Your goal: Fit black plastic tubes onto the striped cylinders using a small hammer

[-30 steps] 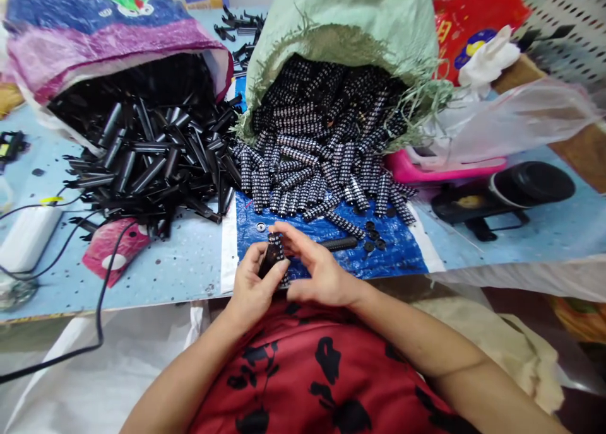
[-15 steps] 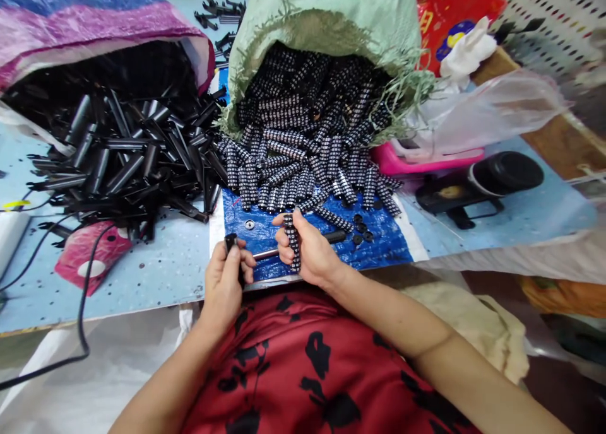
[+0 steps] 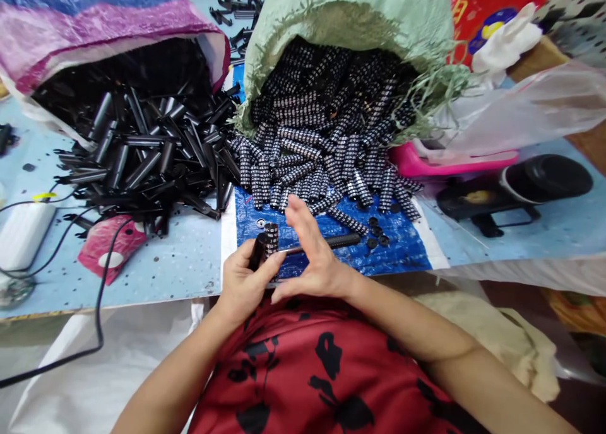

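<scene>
My left hand point(image 3: 246, 284) is closed around a short black tube point(image 3: 258, 252) with a studded black sleeve point(image 3: 271, 238) standing against it, at the table's near edge. My right hand point(image 3: 312, 257) is beside it with fingers stretched out flat, its palm against the sleeve's side. Just behind the hands a thin rod with a black studded piece point(image 3: 331, 242) lies on the blue mat point(image 3: 402, 251). A small washer point(image 3: 261, 222) lies on the mat next to the hands.
A green sack point(image 3: 350, 17) spills studded sleeves point(image 3: 312, 150) at the back middle. A purple sack point(image 3: 95, 24) spills plain black tubes point(image 3: 142, 156) at the left. A white charger point(image 3: 21, 232) with cables sits far left, a black tool point(image 3: 516, 191) at the right.
Half a second ago the hands were apart, the right gripping a studded sleeve and the left a black piece. Now they are together; the right hand has opened flat against the sleeve.
</scene>
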Demonstrator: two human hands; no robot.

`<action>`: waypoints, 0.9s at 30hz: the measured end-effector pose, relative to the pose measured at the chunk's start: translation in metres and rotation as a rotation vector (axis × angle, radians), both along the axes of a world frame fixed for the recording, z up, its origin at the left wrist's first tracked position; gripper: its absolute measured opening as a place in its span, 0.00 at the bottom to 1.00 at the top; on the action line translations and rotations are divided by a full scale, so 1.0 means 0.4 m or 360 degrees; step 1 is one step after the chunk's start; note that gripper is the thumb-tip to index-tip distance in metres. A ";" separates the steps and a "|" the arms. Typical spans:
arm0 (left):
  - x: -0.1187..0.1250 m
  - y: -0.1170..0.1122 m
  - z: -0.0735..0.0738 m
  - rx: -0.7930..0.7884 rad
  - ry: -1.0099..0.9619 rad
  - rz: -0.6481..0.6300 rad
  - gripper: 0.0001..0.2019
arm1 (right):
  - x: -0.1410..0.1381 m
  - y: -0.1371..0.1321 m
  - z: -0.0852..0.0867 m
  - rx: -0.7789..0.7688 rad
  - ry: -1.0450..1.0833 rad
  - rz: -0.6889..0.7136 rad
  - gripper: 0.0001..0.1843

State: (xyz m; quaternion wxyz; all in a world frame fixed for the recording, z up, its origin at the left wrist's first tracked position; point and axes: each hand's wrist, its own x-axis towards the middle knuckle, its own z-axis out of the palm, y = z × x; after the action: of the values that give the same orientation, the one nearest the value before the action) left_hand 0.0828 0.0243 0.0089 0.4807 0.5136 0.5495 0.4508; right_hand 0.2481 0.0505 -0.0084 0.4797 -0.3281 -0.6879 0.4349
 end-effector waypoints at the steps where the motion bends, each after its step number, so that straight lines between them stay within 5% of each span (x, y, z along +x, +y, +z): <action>1: -0.008 -0.002 0.004 -0.0067 -0.0042 -0.0013 0.14 | 0.016 0.004 -0.006 0.0290 -0.0173 0.0042 0.64; 4: -0.020 -0.008 0.011 -0.0161 -0.0111 -0.0044 0.18 | 0.041 0.012 -0.012 0.0756 -0.0443 0.0083 0.58; 11: 0.002 -0.017 0.011 -0.0132 -0.0176 0.0195 0.24 | 0.027 -0.005 0.005 0.1002 -0.0607 -0.0108 0.57; 18: 0.006 -0.015 -0.003 -0.0386 -0.0776 0.0186 0.15 | 0.035 -0.009 0.005 0.0932 -0.0639 -0.0026 0.49; 22: -0.021 -0.006 0.010 -0.0633 -0.1019 0.0109 0.18 | 0.033 -0.009 0.000 0.1011 -0.0606 -0.0014 0.54; 27: -0.052 0.005 0.024 -0.1034 -0.1108 -0.0118 0.22 | 0.021 -0.008 -0.006 0.0768 -0.0502 0.0138 0.61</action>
State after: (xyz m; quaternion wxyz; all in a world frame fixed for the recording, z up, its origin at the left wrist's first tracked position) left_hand 0.0618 0.0265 0.0184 0.7876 0.1745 0.4497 0.3834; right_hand 0.2565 0.0473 -0.0110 0.4118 -0.2384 -0.8509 0.2224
